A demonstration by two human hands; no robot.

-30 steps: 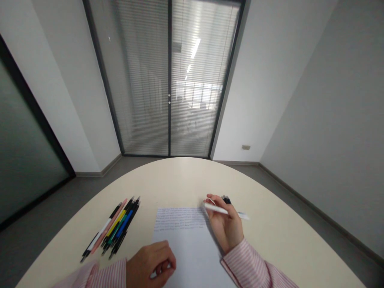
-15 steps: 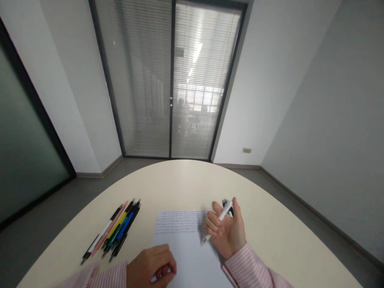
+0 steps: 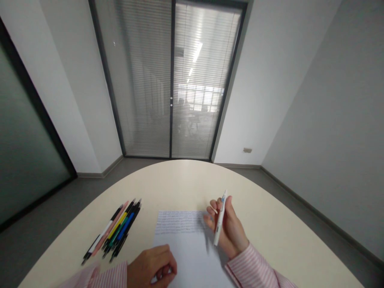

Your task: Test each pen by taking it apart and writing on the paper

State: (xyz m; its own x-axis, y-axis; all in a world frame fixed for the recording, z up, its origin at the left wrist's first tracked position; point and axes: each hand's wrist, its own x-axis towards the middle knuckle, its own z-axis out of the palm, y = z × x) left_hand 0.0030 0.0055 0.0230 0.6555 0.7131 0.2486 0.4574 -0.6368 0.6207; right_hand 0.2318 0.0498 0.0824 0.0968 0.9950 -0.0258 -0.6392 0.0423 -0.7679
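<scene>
My right hand (image 3: 228,230) grips a white pen (image 3: 220,219), held nearly upright with its tip pointing down just above the right edge of a white sheet of paper (image 3: 187,246). The sheet lies on the cream table (image 3: 270,236) and carries a few lines of handwriting along its top. My left hand (image 3: 153,267) rests as a loose fist on the sheet's lower left corner, fingers curled and nothing visible in them.
A row of several pens (image 3: 115,231) in pink, yellow, green, blue and black lies on the table left of the paper. Beyond the rounded far table edge are grey floor, glass doors with blinds (image 3: 171,80) and plain walls.
My right hand turned the white pen from lying crosswise in the fingers to standing tip-down at the paper's right edge. The dark pen seen behind that hand is now hidden. The left hand stayed put.
</scene>
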